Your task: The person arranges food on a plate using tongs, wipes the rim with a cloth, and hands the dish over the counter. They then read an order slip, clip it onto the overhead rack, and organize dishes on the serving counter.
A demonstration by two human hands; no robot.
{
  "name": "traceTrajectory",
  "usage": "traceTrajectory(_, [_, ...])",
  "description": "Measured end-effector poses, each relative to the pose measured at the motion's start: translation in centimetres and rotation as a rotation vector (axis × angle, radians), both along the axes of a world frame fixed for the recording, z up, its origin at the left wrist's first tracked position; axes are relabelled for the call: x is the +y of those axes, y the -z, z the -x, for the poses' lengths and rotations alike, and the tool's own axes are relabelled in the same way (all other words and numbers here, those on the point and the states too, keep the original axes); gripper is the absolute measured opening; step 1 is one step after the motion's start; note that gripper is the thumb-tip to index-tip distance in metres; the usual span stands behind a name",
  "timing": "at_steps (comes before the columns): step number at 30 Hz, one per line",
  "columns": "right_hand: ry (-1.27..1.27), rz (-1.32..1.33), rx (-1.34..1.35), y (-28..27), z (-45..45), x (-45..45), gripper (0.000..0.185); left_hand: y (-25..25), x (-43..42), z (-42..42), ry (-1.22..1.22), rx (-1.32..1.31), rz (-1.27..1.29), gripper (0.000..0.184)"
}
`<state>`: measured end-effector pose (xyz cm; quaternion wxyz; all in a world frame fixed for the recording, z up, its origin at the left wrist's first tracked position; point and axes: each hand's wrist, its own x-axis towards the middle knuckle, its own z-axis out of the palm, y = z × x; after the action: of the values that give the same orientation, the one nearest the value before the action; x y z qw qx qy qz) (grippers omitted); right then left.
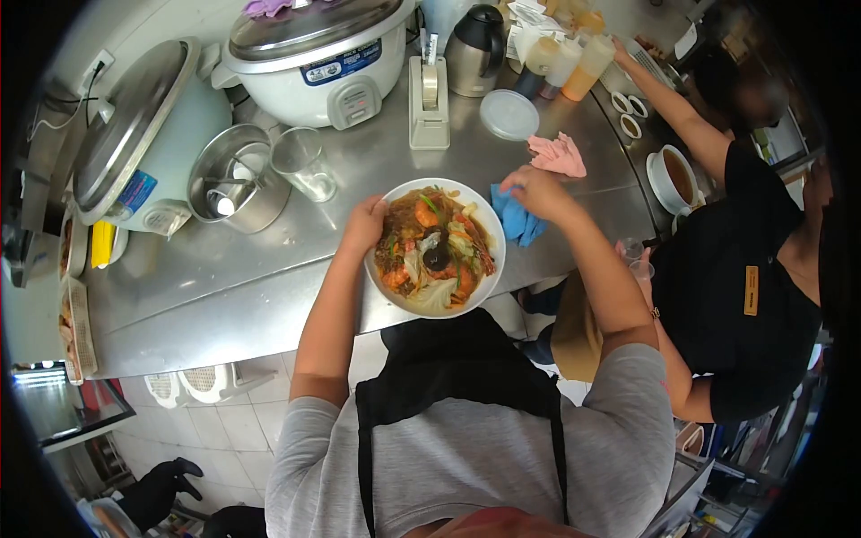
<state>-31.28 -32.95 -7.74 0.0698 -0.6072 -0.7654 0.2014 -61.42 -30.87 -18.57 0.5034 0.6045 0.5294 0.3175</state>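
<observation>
A white plate (491, 285) of glass noodles (408, 220) with shrimp, cabbage and a dark mushroom sits at the front edge of the steel counter. My left hand (366, 224) grips the plate's left rim, thumb on top. To the right of the plate, my right hand (538, 193) is closed on the upper part of a blue cloth (525, 226); its fingertips are partly hidden. A crumpled pink cloth (558, 154) lies just beyond that hand.
Two rice cookers (318, 76) (134, 143), a metal pot (235, 193) with utensils and a clear pitcher (305, 163) stand left and behind. A tape dispenser (429, 117), thermal jug (473, 54), round lid (509, 115) and sauce bottles (587, 67) line the back. A co-worker (735, 278) reaches across at right.
</observation>
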Motion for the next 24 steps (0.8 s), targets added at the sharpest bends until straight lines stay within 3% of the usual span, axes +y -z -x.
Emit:
traceTrajectory(4, [0.083, -0.135, 0.085, -0.2, 1.5, 0.7, 0.014, -0.4, 0.1, 1.0, -0.077, -0.014, 0.077, 0.027])
traceTrajectory(13, [-0.368, -0.401, -0.263, 2.4, 5.1, 1.7, 0.011, 0.0, -0.1, 1.1, -0.099, -0.047, 0.026, 0.028])
traceTrajectory(19, [-0.322, -0.254, -0.390, 1.8, 4.7, -1.1, 0.010, 0.8, 0.0, 1.0, -0.131, -0.097, 0.071, 0.028])
traceTrajectory(22, [-0.239, -0.226, -0.216, 1.7, 4.4, -0.6, 0.010, 1.2, 0.2, 1.1, -0.121, -0.082, 0.067, 0.028])
traceTrajectory(24, [-0.253, -0.290, -0.315, 2.2, 5.2, -1.0, 0.010, 1.1, 0.3, 1.1, -0.113, -0.073, 0.070, 0.028])
